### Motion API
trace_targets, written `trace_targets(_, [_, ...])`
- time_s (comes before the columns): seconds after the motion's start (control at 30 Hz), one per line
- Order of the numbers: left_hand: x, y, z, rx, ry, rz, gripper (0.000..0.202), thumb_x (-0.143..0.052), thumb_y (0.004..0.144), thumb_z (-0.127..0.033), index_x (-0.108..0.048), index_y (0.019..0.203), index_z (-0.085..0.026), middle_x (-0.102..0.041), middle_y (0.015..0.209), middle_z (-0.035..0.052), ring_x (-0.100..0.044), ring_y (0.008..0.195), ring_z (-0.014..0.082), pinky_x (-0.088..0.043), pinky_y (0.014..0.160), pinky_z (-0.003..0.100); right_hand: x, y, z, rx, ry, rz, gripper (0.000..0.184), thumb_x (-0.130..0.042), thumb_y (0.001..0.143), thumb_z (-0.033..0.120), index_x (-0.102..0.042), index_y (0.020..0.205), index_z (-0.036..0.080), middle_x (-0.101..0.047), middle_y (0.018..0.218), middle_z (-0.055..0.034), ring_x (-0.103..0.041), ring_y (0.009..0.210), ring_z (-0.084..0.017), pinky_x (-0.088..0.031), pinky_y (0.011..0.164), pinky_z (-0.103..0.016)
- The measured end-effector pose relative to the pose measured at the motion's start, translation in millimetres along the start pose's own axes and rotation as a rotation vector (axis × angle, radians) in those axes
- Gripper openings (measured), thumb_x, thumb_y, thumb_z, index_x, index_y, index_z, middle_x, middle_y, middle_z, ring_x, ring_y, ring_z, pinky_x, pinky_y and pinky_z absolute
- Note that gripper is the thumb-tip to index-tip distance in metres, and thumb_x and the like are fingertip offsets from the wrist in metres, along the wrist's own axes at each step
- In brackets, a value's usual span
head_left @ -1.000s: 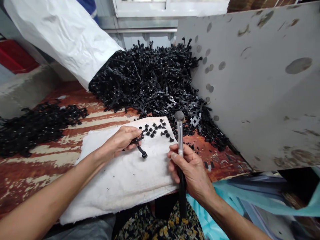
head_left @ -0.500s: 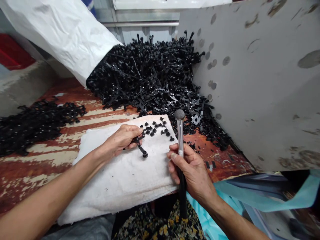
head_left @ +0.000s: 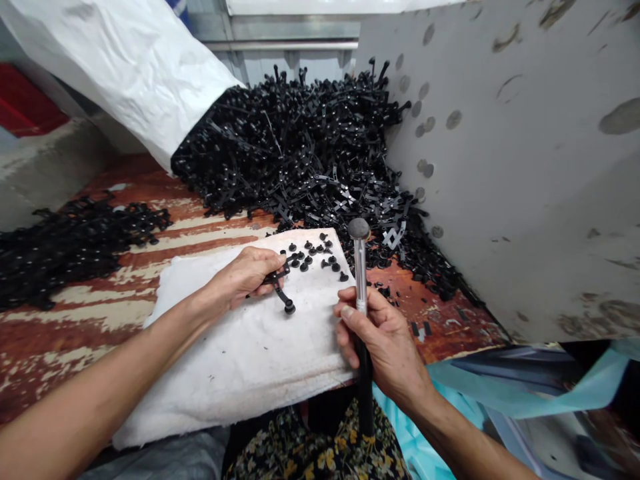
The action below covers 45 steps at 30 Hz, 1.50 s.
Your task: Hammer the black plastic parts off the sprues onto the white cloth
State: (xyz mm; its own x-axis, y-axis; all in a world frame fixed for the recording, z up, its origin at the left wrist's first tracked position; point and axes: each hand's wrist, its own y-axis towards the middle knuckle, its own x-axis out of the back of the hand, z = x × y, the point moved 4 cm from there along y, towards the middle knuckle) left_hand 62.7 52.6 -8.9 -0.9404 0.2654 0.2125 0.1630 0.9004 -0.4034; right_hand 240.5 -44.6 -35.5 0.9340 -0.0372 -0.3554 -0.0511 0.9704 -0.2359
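My left hand (head_left: 251, 275) is closed on a black linked part (head_left: 284, 293), whose jointed arm sticks out below my fingers and ends in a round cap. In my right hand (head_left: 383, 337) is a mallet (head_left: 361, 267) with a round dark head, a silver shaft and a black grip; it stands upright, head at the top. Both hands are over a folded white cloth (head_left: 240, 373). Several small black plugs (head_left: 305, 257) lie scattered on the cloth between the hands, near its far edge.
A large heap of black linked parts (head_left: 300, 147) spills from a white sack (head_left: 130, 73) at the back. Another pile of black parts (head_left: 75, 247) lies at left on the worn red table (head_left: 150, 260). A grey spotted panel (head_left: 525, 180) stands along the right side.
Both hands keep the same hold and place. The view has shifted very slightly; nothing else visibly differs.
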Motion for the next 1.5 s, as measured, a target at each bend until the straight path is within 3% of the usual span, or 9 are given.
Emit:
trace_targets(0.43, [2.9, 5, 0, -0.044, 0.119, 0.025, 0.036, -0.056, 0.083, -0.024, -0.055, 0.048, -0.014, -0.046, 0.038, -0.0004, -0.030, 0.028, 0.0035, -0.015, 0.033, 0.017, -2, 1, -4, 0.012, -0.100, 0.110, 0.035, -0.063, 0.082, 0.047, -0.050, 0.103, 0.022, -0.064, 0.062, 0.0064, -0.045, 0.033, -0.006, -0.035, 0.033, -0.016])
trace_targets(0.6, [1.9, 5, -5, -0.008, 0.197, 0.049, 0.042, -0.052, 0.087, -0.022, -0.052, 0.046, -0.015, -0.038, 0.033, -0.0027, -0.028, 0.028, 0.0040, -0.016, 0.033, 0.017, 0, -1, 3, -0.003, -0.299, 0.168, 0.041, -0.053, 0.090, 0.045, -0.052, 0.123, 0.020, -0.058, 0.066, 0.0063, -0.037, 0.036, -0.006, -0.033, 0.032, -0.018])
trace_targets(0.77, [1.6, 4, -5, 0.024, 0.166, 0.021, 0.041, -0.054, 0.087, -0.020, -0.051, 0.046, -0.015, -0.045, 0.037, -0.0009, -0.029, 0.027, 0.0040, -0.015, 0.031, 0.018, 6, 0, 35, 0.352, -0.816, 0.134, 0.046, -0.039, 0.097, 0.025, -0.050, 0.142, 0.020, -0.066, 0.086, -0.0039, -0.062, 0.070, -0.015, -0.054, 0.065, -0.029])
trace_targets(0.87, [1.2, 2, -5, 0.032, 0.121, 0.005, 0.044, -0.052, 0.087, -0.015, -0.049, 0.044, -0.015, -0.046, 0.036, -0.0005, -0.029, 0.026, 0.0029, -0.016, 0.032, 0.016, 6, 4, 45, 0.685, -1.023, 0.136, 0.055, -0.038, 0.094, 0.014, -0.042, 0.148, 0.020, -0.066, 0.113, -0.0112, -0.063, 0.102, -0.023, -0.053, 0.090, -0.040])
trace_targets(0.93, [1.5, 0, -6, 0.029, 0.098, -0.007, 0.045, -0.052, 0.088, -0.013, -0.048, 0.043, -0.015, -0.046, 0.036, -0.0007, -0.029, 0.026, 0.0024, -0.016, 0.032, 0.016, 8, 9, 43, 0.792, -1.161, 0.140, 0.061, -0.037, 0.090, 0.008, -0.039, 0.151, 0.018, -0.066, 0.112, -0.0138, -0.063, 0.099, -0.025, -0.054, 0.086, -0.042])
trace_targets(1.07, [1.7, 0, -6, 0.020, 0.086, 0.010, 0.045, -0.052, 0.089, -0.015, -0.049, 0.044, -0.015, -0.042, 0.035, -0.0022, -0.028, 0.026, 0.0025, -0.015, 0.031, 0.016, 9, 18, 34, 0.759, -1.424, 0.190, 0.064, -0.037, 0.085, 0.003, -0.044, 0.148, 0.016, -0.063, 0.086, -0.0095, -0.059, 0.067, -0.021, -0.054, 0.061, -0.036])
trace_targets(1.23, [3.0, 4, -3, 0.002, 0.078, 0.014, 0.044, -0.054, 0.087, -0.013, -0.045, 0.043, -0.016, -0.039, 0.035, -0.0035, -0.027, 0.027, 0.0025, -0.015, 0.032, 0.016, 6, 10, 43, 0.923, -1.267, 0.104, 0.062, -0.036, 0.091, 0.004, -0.036, 0.152, 0.018, -0.061, 0.086, -0.0080, -0.059, 0.074, -0.020, -0.053, 0.066, -0.033])
trace_targets(1.4, [3.2, 6, 2, 0.013, 0.087, 0.046, 0.041, -0.054, 0.088, -0.019, -0.049, 0.048, -0.016, -0.045, 0.038, -0.0018, -0.027, 0.027, 0.0028, -0.013, 0.032, 0.018, 8, 15, 37, 0.797, -1.441, 0.192, 0.069, -0.041, 0.084, 0.001, -0.041, 0.150, 0.021, -0.061, 0.086, -0.0067, -0.056, 0.065, -0.018, -0.051, 0.058, -0.031])
trace_targets(1.5, [3.4, 6, 2, 0.020, 0.099, 0.036, 0.041, -0.053, 0.088, -0.017, -0.047, 0.048, -0.016, -0.044, 0.039, -0.0027, -0.028, 0.027, 0.0028, -0.013, 0.032, 0.018, 5, 11, 43, 0.864, -1.345, 0.183, 0.066, -0.040, 0.087, 0.001, -0.041, 0.150, 0.021, -0.061, 0.083, -0.0063, -0.058, 0.070, -0.020, -0.053, 0.062, -0.032])
